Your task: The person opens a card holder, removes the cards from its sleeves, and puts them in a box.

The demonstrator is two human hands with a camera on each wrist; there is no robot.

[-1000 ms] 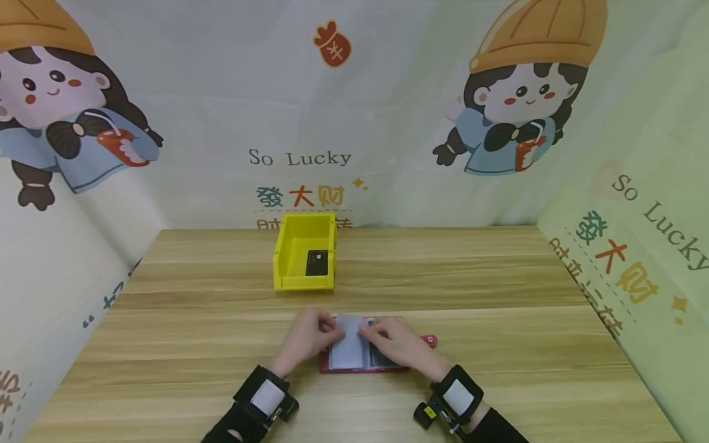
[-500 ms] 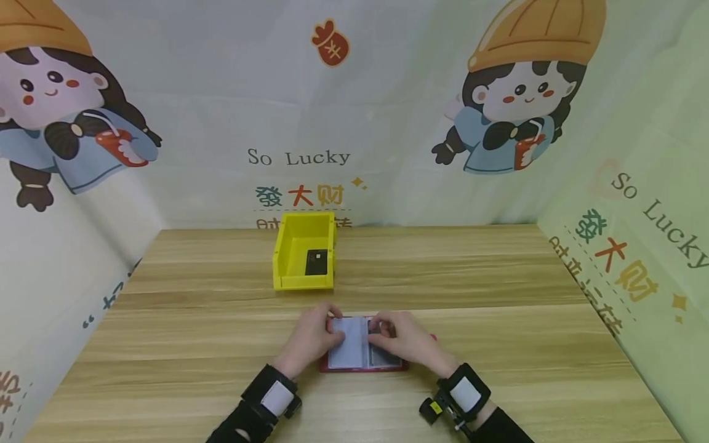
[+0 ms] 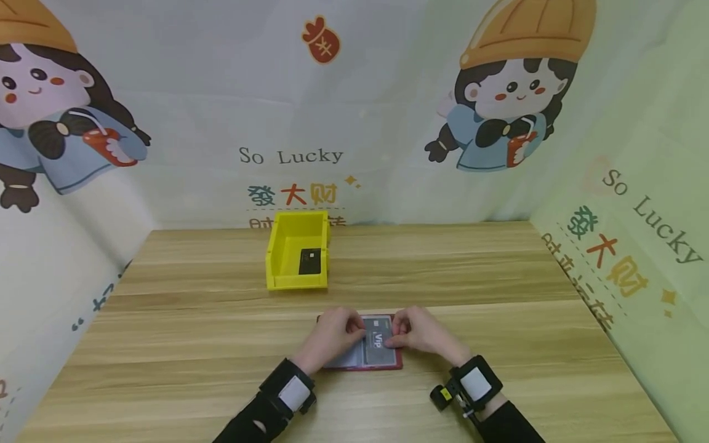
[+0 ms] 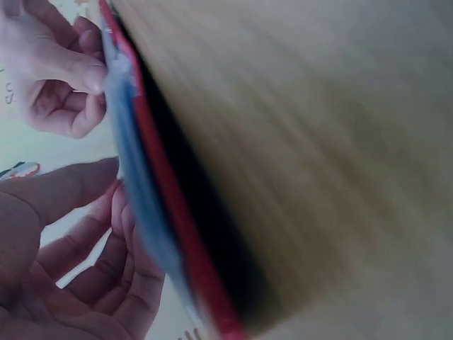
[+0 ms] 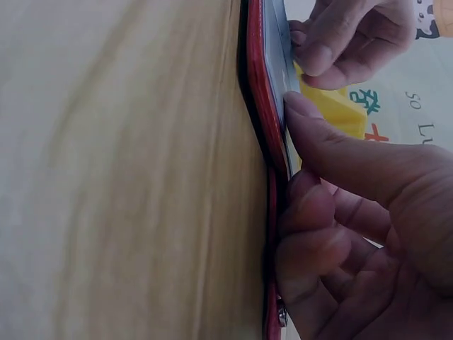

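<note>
A red card holder (image 3: 365, 367) lies open on the wooden table (image 3: 498, 344) near its front edge. A grey card marked VIP (image 3: 379, 342) shows in its right half. My left hand (image 3: 354, 332) curls over the left half and holds the turned clear sleeves down. My right hand (image 3: 394, 337) pinches the grey card's right edge. In the right wrist view the thumb (image 5: 333, 152) presses on the sleeve edge of the holder (image 5: 258, 106). In the left wrist view the holder (image 4: 177, 234) is blurred, edge-on.
A yellow open bin (image 3: 277, 261) stands farther back, left of centre, with a black card (image 3: 310, 261) lying flat inside. Printed cloth walls close the table in at the back and on both sides. Black wrist bands with cameras sit on both forearms.
A clear sleeve that stood raised between my hands has been turned down to the left. The grey VIP card now lies uncovered, and both hands sit lower on the holder.
</note>
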